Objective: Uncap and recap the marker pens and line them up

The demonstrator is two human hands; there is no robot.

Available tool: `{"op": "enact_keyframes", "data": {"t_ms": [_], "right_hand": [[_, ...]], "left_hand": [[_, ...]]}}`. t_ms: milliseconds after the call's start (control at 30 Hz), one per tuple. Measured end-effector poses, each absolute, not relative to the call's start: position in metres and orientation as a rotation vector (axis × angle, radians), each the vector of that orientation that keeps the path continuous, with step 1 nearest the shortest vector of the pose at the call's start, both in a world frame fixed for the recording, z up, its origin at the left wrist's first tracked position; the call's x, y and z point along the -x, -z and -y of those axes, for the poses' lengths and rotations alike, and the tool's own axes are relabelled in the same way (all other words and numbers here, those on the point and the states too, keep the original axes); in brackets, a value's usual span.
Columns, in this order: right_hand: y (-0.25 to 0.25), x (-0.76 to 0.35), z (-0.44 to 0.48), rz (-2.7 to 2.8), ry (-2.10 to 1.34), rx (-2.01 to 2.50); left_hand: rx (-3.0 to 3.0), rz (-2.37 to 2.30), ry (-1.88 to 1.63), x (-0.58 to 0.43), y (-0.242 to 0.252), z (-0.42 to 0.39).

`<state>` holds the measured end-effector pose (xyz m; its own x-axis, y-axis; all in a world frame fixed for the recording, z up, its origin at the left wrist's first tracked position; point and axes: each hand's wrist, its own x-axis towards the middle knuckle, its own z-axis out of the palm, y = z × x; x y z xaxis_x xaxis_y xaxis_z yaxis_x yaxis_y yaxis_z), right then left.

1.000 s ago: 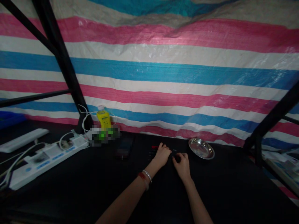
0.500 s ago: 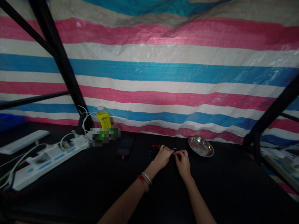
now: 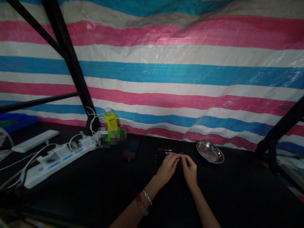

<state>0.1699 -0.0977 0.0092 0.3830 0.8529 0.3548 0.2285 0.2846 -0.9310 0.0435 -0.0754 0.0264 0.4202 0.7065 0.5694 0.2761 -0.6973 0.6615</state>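
Note:
My left hand [image 3: 168,167], with a silver bangle and a red bracelet at its wrist, is closed in a pinch over the black table [image 3: 109,190]. My right hand [image 3: 189,168] pinches too, its fingertips meeting those of the left. Whatever lies between the fingertips is too small and dark to name. Just beyond the left hand rests a slim red pen-like item [image 3: 164,149], with several dark slender pieces beside it. To the right of my right hand stands a shallow round metal dish [image 3: 210,152].
A white power strip [image 3: 61,161] with plugs and cables lies at the left, near a yellow bottle [image 3: 110,120]. A dark flat object [image 3: 130,150] sits left of the hands. Black metal posts [image 3: 76,72] frame a striped plastic sheet [image 3: 152,72] behind.
Both hands have come closer together and their fingertips now meet. The left hand has drawn back, uncovering more of the red item. The whole view has shifted slightly.

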Motion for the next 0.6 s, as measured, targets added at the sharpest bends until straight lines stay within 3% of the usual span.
{"op": "enact_keyframes", "data": {"t_ms": [600], "right_hand": [[-0.0034, -0.1642, 0.0953, 0.962, -0.627, 1.214]], "left_hand": [[-2.256, -0.872, -1.265, -0.0499, -0.0236, 0.0833]]}}
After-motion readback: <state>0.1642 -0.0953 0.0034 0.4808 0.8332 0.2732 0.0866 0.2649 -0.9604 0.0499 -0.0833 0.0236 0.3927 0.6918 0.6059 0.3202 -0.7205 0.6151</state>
